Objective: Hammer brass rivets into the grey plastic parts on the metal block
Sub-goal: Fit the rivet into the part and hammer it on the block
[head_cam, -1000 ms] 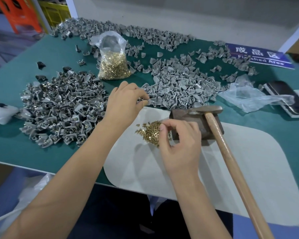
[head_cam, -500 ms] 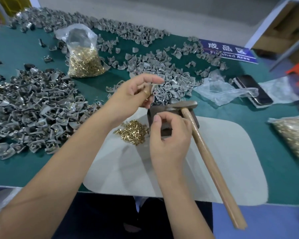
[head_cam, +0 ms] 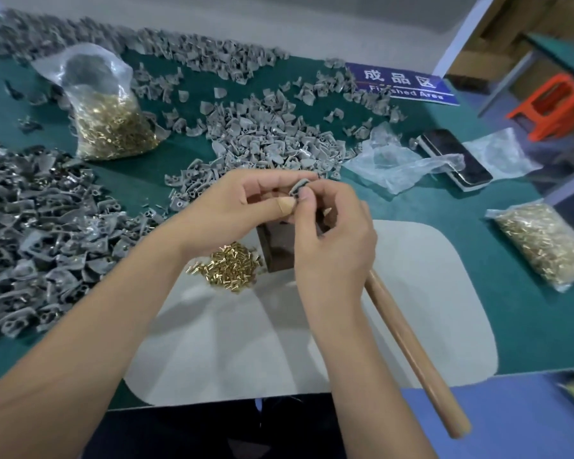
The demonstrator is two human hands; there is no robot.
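Note:
My left hand (head_cam: pixel 232 207) pinches a small grey plastic part (head_cam: pixel 298 187) just above the dark metal block (head_cam: pixel 275 246). My right hand (head_cam: pixel 335 240) meets it there, thumb and forefinger pinched at the part; whether a rivet sits between them I cannot tell. Both hands hide most of the block and the hammer's head. The hammer's wooden handle (head_cam: pixel 411 352) runs down to the right over the table edge. A loose heap of brass rivets (head_cam: pixel 229 266) lies on the white mat (head_cam: pixel 411 293) left of the block.
A heap of grey parts (head_cam: pixel 265 140) lies behind the block, a darker heap (head_cam: pixel 37 226) at the left. Bags of rivets stand at the back left (head_cam: pixel 110 127) and the right (head_cam: pixel 544 243). A phone (head_cam: pixel 454 157), crumpled plastic (head_cam: pixel 398 164) and a blue sign (head_cam: pixel 401 84) lie at the back right.
My left hand has lifted a grey part from the heap and brought it over the block. My right hand rose from the rivet heap to meet it. The view swung right.

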